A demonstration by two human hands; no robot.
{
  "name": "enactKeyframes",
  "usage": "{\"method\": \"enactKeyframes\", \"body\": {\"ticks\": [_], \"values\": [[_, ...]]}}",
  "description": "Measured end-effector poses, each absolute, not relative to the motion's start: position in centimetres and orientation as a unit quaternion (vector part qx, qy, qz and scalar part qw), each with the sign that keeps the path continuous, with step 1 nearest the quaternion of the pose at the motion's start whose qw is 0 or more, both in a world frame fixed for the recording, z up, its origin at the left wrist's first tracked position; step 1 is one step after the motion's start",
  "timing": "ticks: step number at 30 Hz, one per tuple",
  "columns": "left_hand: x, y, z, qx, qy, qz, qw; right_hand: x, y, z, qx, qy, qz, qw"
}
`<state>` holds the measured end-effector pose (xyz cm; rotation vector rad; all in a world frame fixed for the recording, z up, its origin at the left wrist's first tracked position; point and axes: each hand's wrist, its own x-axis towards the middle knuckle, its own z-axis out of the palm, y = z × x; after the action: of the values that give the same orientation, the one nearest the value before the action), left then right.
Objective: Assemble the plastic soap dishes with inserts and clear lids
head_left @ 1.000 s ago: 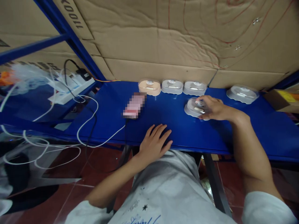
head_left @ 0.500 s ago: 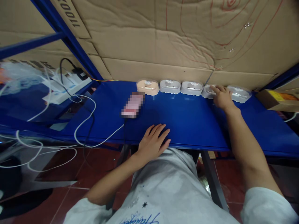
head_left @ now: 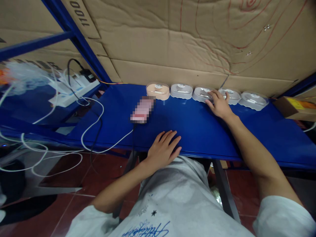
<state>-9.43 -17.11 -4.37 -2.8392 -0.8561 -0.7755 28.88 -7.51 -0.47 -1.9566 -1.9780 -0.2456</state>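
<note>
Five small oval-ended plastic boxes with clear lids stand in a row along the back of the blue shelf. The leftmost is a peach box (head_left: 158,92); beside it come a grey box (head_left: 181,91) and a second grey box (head_left: 201,94). My right hand (head_left: 220,104) has its thumb at the front and its fingers over the lid at this second grey box's right end. Behind that hand a fourth box (head_left: 233,96) is partly hidden, and a fifth box (head_left: 254,100) stands to its right. My left hand (head_left: 165,148) lies flat at the shelf's front edge, fingers spread, holding nothing.
A blurred-out phone (head_left: 142,110) with a cable lies in front of the peach box. White cables (head_left: 82,136) loop over the left edge near a power strip (head_left: 76,93). Cardboard (head_left: 148,49) backs the shelf (head_left: 182,131); an open carton (head_left: 291,107) stands at the right.
My right hand has moved left from the fourth box to the third, its fingers now more spread. The fourth box sits slightly farther right. The left hand has stayed put.
</note>
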Motion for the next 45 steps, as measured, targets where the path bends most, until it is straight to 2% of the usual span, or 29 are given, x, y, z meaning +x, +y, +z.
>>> {"method": "enactKeyframes", "body": {"ticks": [7, 17, 22, 26, 30, 38, 45], "values": [[-9.4, -17.1, -4.4, -0.929, -0.276, -0.244, 0.028, 26.3, -9.8, 1.2, -0.604, -0.754, -0.024, 0.256], [-9.4, -17.4, -4.3, -0.904, -0.301, -0.302, 0.041, 18.0, -13.2, 0.5, -0.357, -0.892, 0.021, 0.277], [-9.4, -17.5, -4.2, -0.896, -0.312, -0.314, 0.037, 17.2, -13.4, 0.9, -0.406, -0.841, 0.107, 0.342], [-9.4, -17.5, -3.7, -0.909, -0.311, -0.275, 0.028, 18.6, -12.2, 1.0, -0.466, -0.789, 0.114, 0.385], [-9.4, -17.6, -3.5, -0.914, -0.308, -0.263, 0.017, 20.4, -10.9, 0.2, -0.51, -0.771, 0.105, 0.367], [-9.5, -17.6, -3.9, -0.885, -0.327, -0.331, 0.029, 20.7, -10.8, -0.5, -0.516, -0.799, 0.059, 0.304], [-9.6, -17.4, -4.6, -0.861, -0.362, -0.356, 0.017, 16.4, -15.4, 2.3, -0.361, -0.911, 0.02, 0.201]]}}
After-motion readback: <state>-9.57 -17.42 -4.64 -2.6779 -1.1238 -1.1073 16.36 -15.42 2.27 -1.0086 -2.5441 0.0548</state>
